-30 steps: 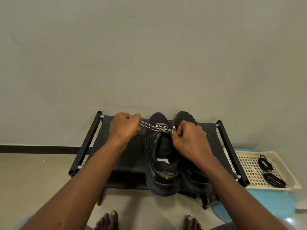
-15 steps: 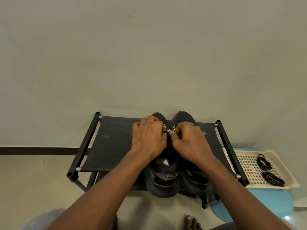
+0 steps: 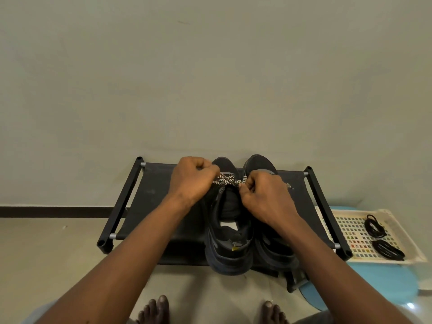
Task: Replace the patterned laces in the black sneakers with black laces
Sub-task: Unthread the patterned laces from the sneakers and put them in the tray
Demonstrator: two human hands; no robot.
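The left hand [image 3: 194,181] is a closed fist gripping one end of the patterned lace [image 3: 225,179]. The lace crosses between the two grips, over the front of a black sneaker [image 3: 230,251] on the rack [image 3: 149,202]. The right hand [image 3: 264,197] pinches the other end with curled fingers. Just beyond its knuckles shows the second sneaker [image 3: 259,162]. Well right of both grips, black laces [image 3: 374,226] lie coiled in a tray [image 3: 346,230].

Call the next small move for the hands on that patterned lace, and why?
Probably pull the patterned lace out of the next eyelets. The left hand and right hand both pinch it over the toe end of the sneaker, where it sits crossed and threaded. The black laces lie coiled in the tray, untouched, so unlacing likely comes first.
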